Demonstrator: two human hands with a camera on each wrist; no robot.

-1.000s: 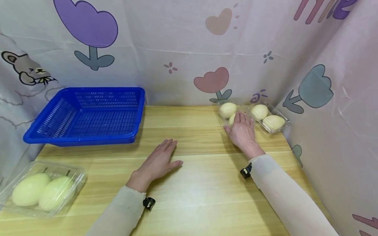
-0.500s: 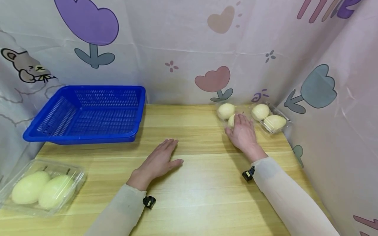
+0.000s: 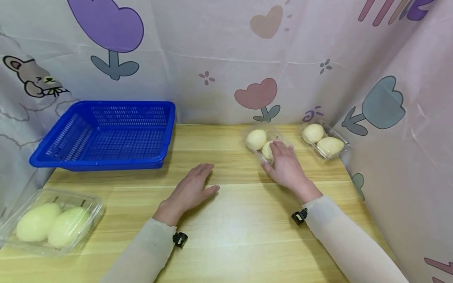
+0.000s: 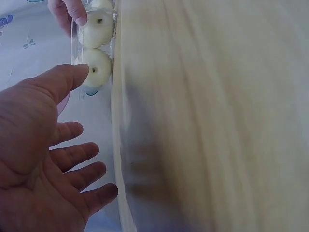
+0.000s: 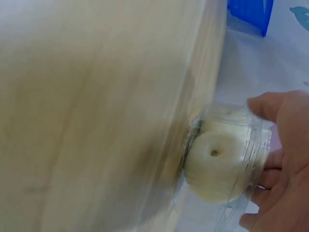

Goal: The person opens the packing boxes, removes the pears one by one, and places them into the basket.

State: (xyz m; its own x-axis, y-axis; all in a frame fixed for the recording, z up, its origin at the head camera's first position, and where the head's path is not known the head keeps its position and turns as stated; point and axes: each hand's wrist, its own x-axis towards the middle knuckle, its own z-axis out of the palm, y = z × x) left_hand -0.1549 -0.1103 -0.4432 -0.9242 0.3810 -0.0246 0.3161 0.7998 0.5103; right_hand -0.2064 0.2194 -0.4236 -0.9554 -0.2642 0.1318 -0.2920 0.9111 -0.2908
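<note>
In the head view, my right hand [image 3: 286, 167] holds a clear plastic box [image 3: 259, 154] with two pale yellow pears [image 3: 256, 140], near the table's back edge. The right wrist view shows the thumb [image 5: 270, 104] and fingers at the box's upper side, a pear [image 5: 212, 166] behind the clear wall. My fingers partly hide one pear in the head view. My left hand [image 3: 187, 192] is over the middle of the table, its fingers extended and thumb apart, with nothing in it; the left wrist view shows its palm [image 4: 43, 193].
A blue plastic basket [image 3: 116, 163] stands at the back left. Another clear box of pears [image 3: 330, 147] sits in the back right corner. A larger-looking clear box of two pears [image 3: 69, 228] lies at the front left. Printed curtains [image 3: 212, 47] enclose the wooden table [image 3: 226, 236].
The box of pears under my right hand has moved left and slightly toward me, away from the corner box. My left hand has stayed almost in place.
</note>
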